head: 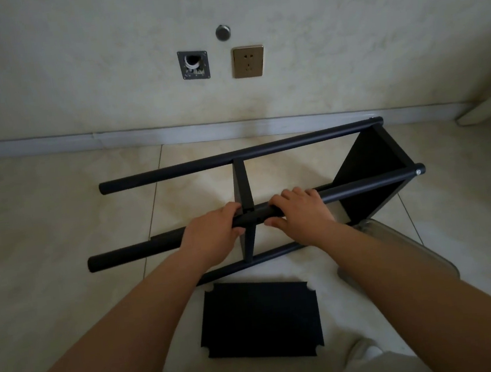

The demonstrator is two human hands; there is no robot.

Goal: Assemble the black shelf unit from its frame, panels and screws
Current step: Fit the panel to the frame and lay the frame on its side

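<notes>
Shelf (269,195) lies on its side on the tiled floor (42,209) near the wall. Both arms reach forward, palms down. Left hand (213,235) and right hand (299,213) both have fingers curled over the near upper pole (360,186), either side of the middle panel (242,183). Loose panel (259,322) flat on the floor, closer in.

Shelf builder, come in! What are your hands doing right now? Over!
Left hand and right hand both grip the near top pole. Shelf frame on its side, two panels in. Loose panel flat on floor, not blocking.
</notes>
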